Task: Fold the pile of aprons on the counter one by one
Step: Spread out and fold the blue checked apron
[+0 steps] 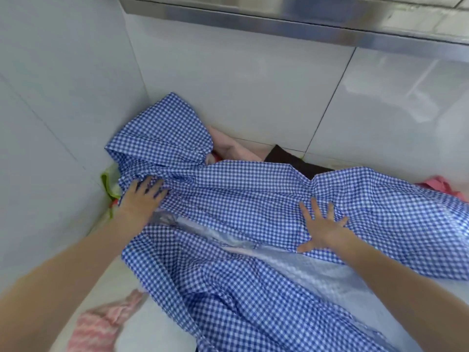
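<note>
Bright, even daylight; soft glare on the glossy wall tiles point(406, 102). Wide-angle bending at the edges; the near forearms and lower corners blur.

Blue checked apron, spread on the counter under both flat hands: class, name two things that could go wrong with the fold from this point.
1. The apron is rumpled and bunched up against the corner wall; folding now would likely lock in creases.
2. It lies over other cloths, a pink one and a dark one; the left hand and right hand only press flat, so a fold might drag those along.
</note>
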The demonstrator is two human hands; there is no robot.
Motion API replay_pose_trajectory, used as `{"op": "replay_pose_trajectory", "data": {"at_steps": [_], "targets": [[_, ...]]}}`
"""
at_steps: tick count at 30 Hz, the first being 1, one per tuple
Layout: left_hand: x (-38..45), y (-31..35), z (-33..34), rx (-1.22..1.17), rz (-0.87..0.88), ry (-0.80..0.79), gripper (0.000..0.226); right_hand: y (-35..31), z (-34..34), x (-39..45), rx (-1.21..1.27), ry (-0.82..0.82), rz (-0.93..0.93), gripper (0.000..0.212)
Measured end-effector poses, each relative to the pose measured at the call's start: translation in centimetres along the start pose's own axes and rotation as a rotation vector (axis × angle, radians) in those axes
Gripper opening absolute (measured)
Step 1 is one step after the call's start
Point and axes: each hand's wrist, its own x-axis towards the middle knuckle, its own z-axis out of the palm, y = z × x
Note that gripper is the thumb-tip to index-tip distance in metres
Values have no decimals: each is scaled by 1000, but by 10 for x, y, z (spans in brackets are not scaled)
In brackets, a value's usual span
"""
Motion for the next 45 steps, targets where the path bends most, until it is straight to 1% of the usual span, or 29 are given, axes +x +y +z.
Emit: {"op": "replay_pose_trajectory", "data": {"at_steps": [2,3,6,7,8,10,11,12,13,14,15,16,17,18,20,21,22,24,27,29,32,34,36,37,38,39,40,43,45], "targets": [[-10,5,-1,-98,52,-8,69,-1,-2,-2,-10,9,9,123],[-16,13,1,-153,100,37,74,-4,-3,-5,-14,16,4,123],[-35,43,-2,-238,283,424,77,-19,-9,-16,-15,141,-107,117],[-41,51,-4,-264,336,481,75,-24,-7,-22,-33,210,-167,109],[-43,55,-5,-304,373,466,72,-30,-6,-26,-50,275,-233,98],[-41,53,-8,-275,306,370,68,-36,0,-35,-54,400,-343,74],[-42,48,-13,-295,262,353,66,-39,3,-40,15,476,-392,60],[-45,43,-13,-312,238,407,64,-41,5,-46,109,559,-448,44],[-48,39,-11,-356,239,571,59,-44,5,-54,213,618,-492,30],[-52,39,-12,-417,285,696,52,-47,5,-64,329,619,-541,20],[-58,44,-11,-514,367,793,44,-50,6,-74,408,537,-565,17],[-67,52,-12,-587,480,804,38,-53,9,-84,435,399,-577,17],[-74,63,-15,-670,582,706,32,-57,13,-92,400,237,-581,19],[-76,74,-15,-732,636,536,31,-60,19,-95,310,119,-567,19],[-75,95,-9,-702,641,92,44,-60,35,-95,63,27,-491,18],[-72,102,-6,-643,602,-40,59,-57,46,-93,5,36,-431,36],[-69,103,-4,-613,544,-117,74,-53,56,-90,11,47,-377,56],[-64,99,0,-605,417,-201,94,-48,72,-89,66,52,-303,76],[-56,81,6,-619,407,-190,98,-45,83,-91,119,24,-298,68],[-57,66,10,-784,444,-184,87,-45,83,-95,265,-13,-351,54],[-66,35,17,-1006,502,-356,67,-46,74,-105,317,-131,-458,41],[-73,13,27,-887,502,-416,59,-48,65,-113,248,-306,-485,30],[-72,-7,39,-693,415,-311,45,-44,50,-121,123,-438,-439,13],[-71,-13,45,-622,352,-244,39,-40,38,-125,46,-434,-387,18],[-69,-16,49,-576,297,-199,38,-34,27,-128,-29,-388,-329,35],[-69,-15,49,-532,252,-161,41,-26,15,-128,-78,-318,-265,50],[-70,-11,44,-491,223,-133,45,-18,3,-127,-76,-252,-213,55],[-71,14,18,-485,266,-75,65,-2,-28,-131,21,-121,-152,28],[-73,37,-7,-700,408,-141,68,6,-34,-131,122,-37,-145,15]]}}
